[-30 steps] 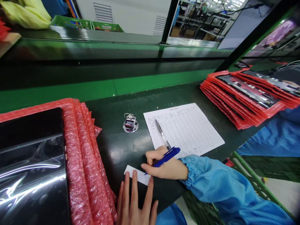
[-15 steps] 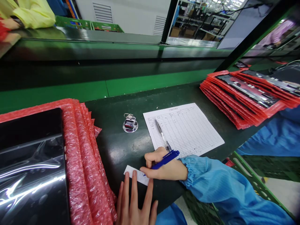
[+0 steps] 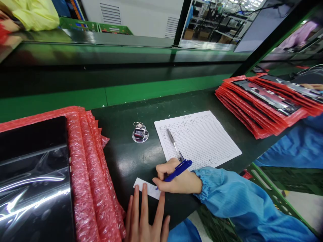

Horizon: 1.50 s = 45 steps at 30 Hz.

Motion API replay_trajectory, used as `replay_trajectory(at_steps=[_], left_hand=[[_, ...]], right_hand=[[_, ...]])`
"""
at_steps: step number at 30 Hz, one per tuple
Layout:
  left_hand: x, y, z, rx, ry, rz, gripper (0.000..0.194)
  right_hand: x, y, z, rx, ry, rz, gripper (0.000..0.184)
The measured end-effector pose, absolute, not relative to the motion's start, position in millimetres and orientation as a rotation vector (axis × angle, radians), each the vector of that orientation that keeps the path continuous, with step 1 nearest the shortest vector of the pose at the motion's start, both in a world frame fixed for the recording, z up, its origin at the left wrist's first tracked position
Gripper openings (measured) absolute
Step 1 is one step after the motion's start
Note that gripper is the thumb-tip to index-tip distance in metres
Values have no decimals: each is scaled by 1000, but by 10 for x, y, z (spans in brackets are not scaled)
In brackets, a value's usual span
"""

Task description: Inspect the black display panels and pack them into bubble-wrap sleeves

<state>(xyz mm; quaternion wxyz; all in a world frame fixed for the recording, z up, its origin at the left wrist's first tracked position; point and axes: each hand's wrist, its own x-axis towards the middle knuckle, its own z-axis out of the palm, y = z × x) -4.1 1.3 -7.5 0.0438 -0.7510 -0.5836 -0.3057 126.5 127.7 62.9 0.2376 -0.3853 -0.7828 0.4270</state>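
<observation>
My right hand (image 3: 176,179) is closed round a blue pen (image 3: 176,170), its tip resting on a small white paper slip (image 3: 147,187) on the dark table top. My left hand (image 3: 145,218) lies flat with fingers stretched out, the fingertips pressing the near edge of that slip. Both arms wear blue sleeves. Behind my right hand lies a printed form sheet (image 3: 199,137) with a second, silver pen (image 3: 174,144) on it.
A metal tally counter (image 3: 140,132) stands left of the form. A stack of red bubble-wrap bags with a black panel (image 3: 32,178) on top fills the left. More red-bagged panels (image 3: 267,101) lie stacked at right. A green conveyor (image 3: 101,95) runs behind the table.
My right hand shifted slightly over the slip with the pen, first left and then back right. The seam on the green conveyor moved left. My left hand stayed put.
</observation>
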Motion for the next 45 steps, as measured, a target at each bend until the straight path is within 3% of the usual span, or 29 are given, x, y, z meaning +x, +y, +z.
replay_trajectory(at_steps=[45], left_hand=[[-64, 2, -110, -2305, -1761, -883, 56]], right_hand=[[1257, 1268, 641, -1012, -2184, 1101, 33]])
